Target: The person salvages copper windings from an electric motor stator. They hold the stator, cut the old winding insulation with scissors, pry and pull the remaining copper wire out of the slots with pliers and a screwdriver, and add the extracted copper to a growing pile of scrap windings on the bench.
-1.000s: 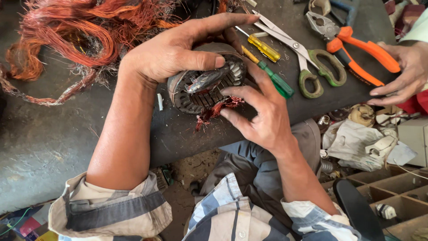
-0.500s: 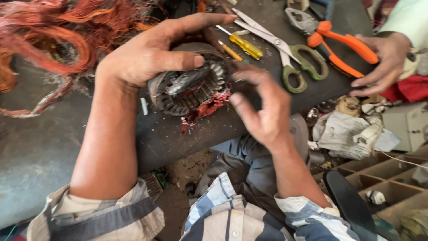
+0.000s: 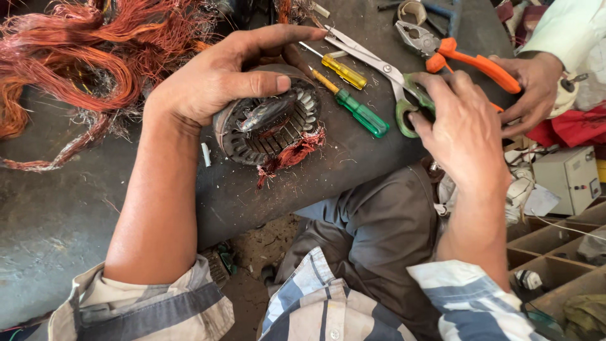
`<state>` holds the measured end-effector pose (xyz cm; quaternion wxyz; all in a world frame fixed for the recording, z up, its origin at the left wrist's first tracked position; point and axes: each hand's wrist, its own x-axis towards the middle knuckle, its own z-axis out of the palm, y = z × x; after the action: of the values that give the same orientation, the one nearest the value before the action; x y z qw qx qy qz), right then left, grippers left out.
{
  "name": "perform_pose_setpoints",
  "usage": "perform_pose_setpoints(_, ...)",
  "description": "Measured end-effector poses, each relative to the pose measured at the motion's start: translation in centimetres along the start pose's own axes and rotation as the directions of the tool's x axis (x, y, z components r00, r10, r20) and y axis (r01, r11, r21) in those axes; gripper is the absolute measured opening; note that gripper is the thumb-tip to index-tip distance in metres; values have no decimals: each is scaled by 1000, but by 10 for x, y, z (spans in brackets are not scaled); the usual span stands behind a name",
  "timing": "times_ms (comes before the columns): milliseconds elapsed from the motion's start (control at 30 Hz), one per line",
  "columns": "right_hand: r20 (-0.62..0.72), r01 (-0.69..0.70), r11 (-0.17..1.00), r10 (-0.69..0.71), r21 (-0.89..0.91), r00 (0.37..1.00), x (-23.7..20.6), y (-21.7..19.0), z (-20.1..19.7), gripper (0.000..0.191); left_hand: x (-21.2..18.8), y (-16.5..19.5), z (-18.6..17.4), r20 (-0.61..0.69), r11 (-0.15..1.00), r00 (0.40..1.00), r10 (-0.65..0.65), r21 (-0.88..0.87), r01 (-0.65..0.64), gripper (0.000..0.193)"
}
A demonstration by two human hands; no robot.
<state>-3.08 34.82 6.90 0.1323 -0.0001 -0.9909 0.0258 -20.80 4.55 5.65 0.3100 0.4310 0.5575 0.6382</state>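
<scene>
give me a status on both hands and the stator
Left hand gripping stator on bench. Right hand on scissors handles. Another person's hand on pliers close by.

Motor stator (image 3: 268,129): dull grey laminated steel, ribbed slots, greasy look; frayed reddish copper strands poke out at its lower edge. Bench top (image 3: 76,208): dark matt metal sheet, scratched and grimy, bits of wire on it. Copper wire heap (image 3: 82,57) at far left corner: bright orange-red, enamelled sheen, tangled. Screwdrivers: translucent glossy plastic handles, yellow (image 3: 344,71) and green (image 3: 361,113), steel shafts. Scissors (image 3: 385,69): polished steel blades, worn green plastic loops. Pliers (image 3: 442,47): grey steel head, smooth orange rubbery grips. Sleeves: soft woven cloth.
</scene>
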Motion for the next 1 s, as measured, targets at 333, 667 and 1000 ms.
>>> perform_pose_setpoints(333,177,-278,928,239,250,955,-43,13,-28,74,-1,4,-2,191,991,974,118,36,-127,69)
perform_pose_setpoints(667,624,-755,-230,-443,614,644,-150,-19,5,90,-1,2,-6,179,988,978,106,94,-124,67)
perform_pose_setpoints(1000,649,-705,-437,-299,558,700,-160,-58,-3,103,0,11,-2,107,974,994,-18,225,-7,70)
